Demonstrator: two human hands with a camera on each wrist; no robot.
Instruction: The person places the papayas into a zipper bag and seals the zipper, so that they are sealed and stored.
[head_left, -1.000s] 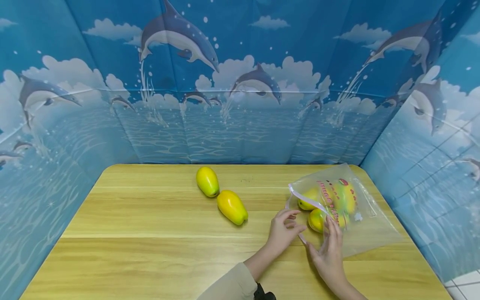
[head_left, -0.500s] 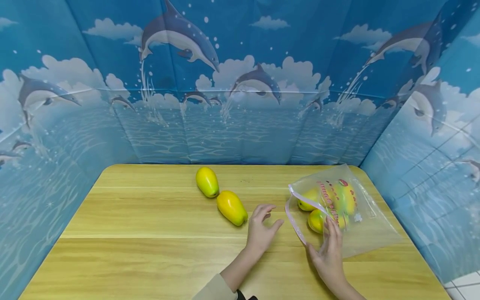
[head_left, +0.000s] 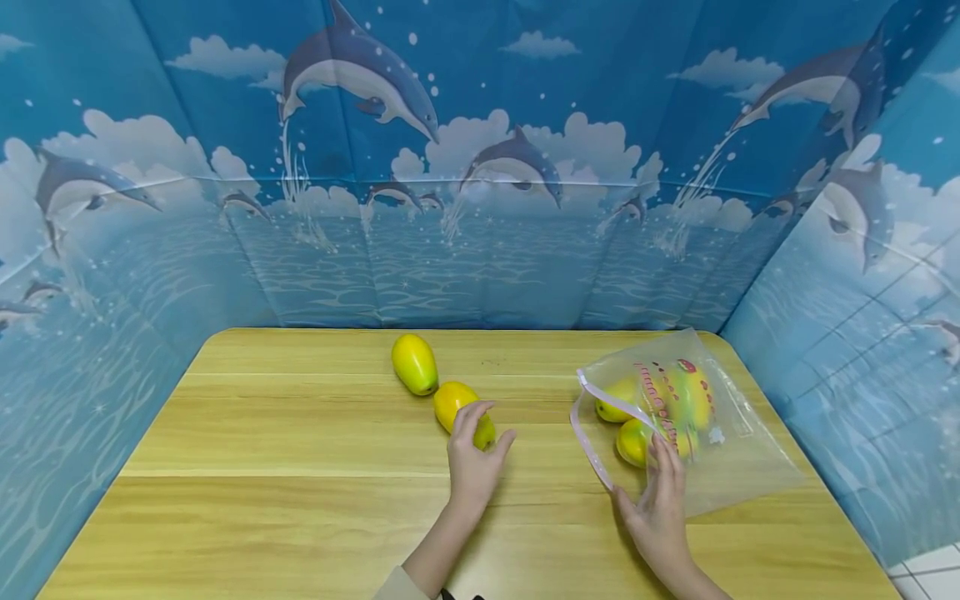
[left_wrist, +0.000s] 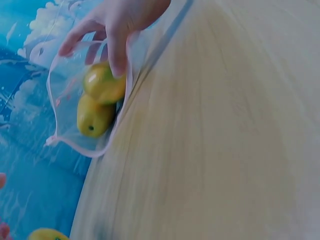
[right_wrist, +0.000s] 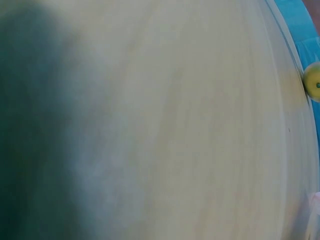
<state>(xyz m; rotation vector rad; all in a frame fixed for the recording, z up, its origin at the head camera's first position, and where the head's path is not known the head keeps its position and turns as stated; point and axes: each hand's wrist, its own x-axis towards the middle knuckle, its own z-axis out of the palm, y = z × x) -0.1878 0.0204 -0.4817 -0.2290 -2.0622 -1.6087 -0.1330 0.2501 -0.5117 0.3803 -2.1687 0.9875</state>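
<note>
In the head view my left hand (head_left: 474,468) is over the near end of a yellow-green mango (head_left: 452,403), fingers loosely curved. Whether it touches the fruit cannot be told. Another mango (head_left: 414,364) lies just behind. My right hand (head_left: 660,517) holds the mouth of a clear plastic zip bag (head_left: 738,467) with a pale pink rim, its fingers on the upper edge and its thumb by the lower one. Several mangoes lie inside; the left wrist view shows two, a nearer mango (left_wrist: 92,117) and one behind it (left_wrist: 102,82), through the gaping mouth.
Everything lies on a wooden table (head_left: 262,500). A blue dolphin-print curtain (head_left: 480,258) rises behind its back edge and along both sides. In the right wrist view, table surface fills most of the frame, with one mango (right_wrist: 312,82) at the right edge.
My left hand has let go of the bag's rim and moved left to the nearer loose mango. My right hand has stayed at the bag, and the mangoes have not moved.
</note>
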